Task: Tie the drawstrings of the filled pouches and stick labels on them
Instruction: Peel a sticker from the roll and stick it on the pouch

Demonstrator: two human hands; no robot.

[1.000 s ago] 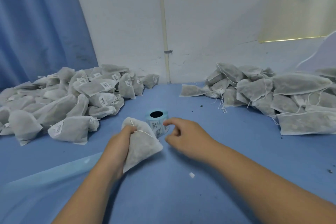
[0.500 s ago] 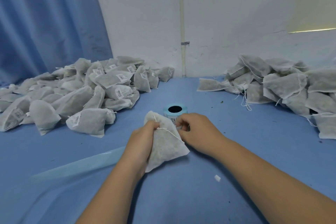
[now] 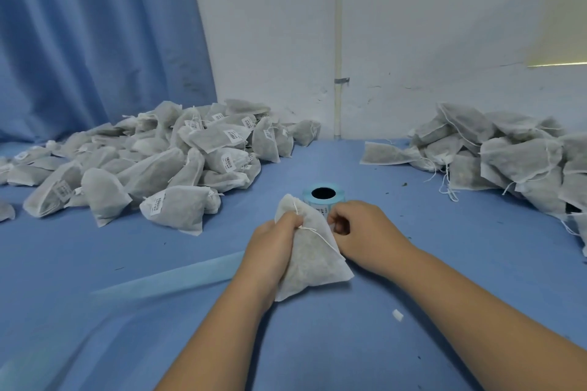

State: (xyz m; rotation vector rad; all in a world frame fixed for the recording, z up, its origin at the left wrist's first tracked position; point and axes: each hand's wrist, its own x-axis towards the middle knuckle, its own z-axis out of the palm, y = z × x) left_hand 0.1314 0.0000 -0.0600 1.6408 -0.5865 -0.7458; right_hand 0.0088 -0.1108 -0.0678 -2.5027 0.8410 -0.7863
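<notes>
Starting at the left of the frame, a pile of finished pouches (image 3: 190, 152) is lying on the blue counter (image 3: 413, 327), with white labels showing on many of them. Below it, a pale blue strip (image 3: 174, 276) is trailing toward the centre. There the left hand (image 3: 273, 247) is gripping the gathered neck of one filled pouch (image 3: 313, 263), fingers curled tight round it, and the drawstring (image 3: 314, 232) is looping over its face. Just behind the pouch, the label roll (image 3: 324, 195) is standing on end. The right hand (image 3: 365, 232) is working at the roll's near side with curled fingers; whether it is pinching a label I cannot tell. At the right, unlabelled pouches (image 3: 508, 155) are waiting. Labelling seems to be in hand. The next move is likely calling for a label peeled free and pressed flat on the pouch.
</notes>
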